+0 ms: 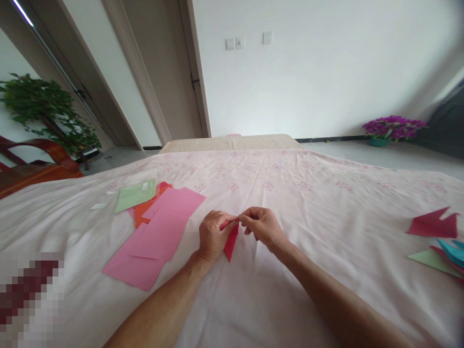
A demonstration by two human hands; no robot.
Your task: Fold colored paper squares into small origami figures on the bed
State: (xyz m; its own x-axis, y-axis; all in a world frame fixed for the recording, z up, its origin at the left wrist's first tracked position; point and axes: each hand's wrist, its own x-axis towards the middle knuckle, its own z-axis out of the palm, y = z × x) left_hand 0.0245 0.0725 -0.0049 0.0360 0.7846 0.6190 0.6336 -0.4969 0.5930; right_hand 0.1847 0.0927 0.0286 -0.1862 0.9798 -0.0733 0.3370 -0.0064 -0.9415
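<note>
A small piece of folded red paper (231,245) is pinched between my hands over the middle of the cloth-covered table. My left hand (213,234) grips it from the left, thumb and forefinger closed on its upper edge. At its top right corner, my right hand (261,224) pinches the paper with thumb and index fingertips. A pointed red flap hangs down below the left thumb; the rest of the paper is covered by my fingers. Left of my hands lie overlapping pink paper sheets (170,227), with an orange sheet (140,214) and a light green sheet (136,195) at their far end.
Folded paper shapes lie at the right: a red one (434,224), a light green one (433,261) and a blue one (452,251). A wrinkled pale pink tablecloth (308,203) covers the surface. A wooden chair (54,157) stands at the left, beyond the table edge.
</note>
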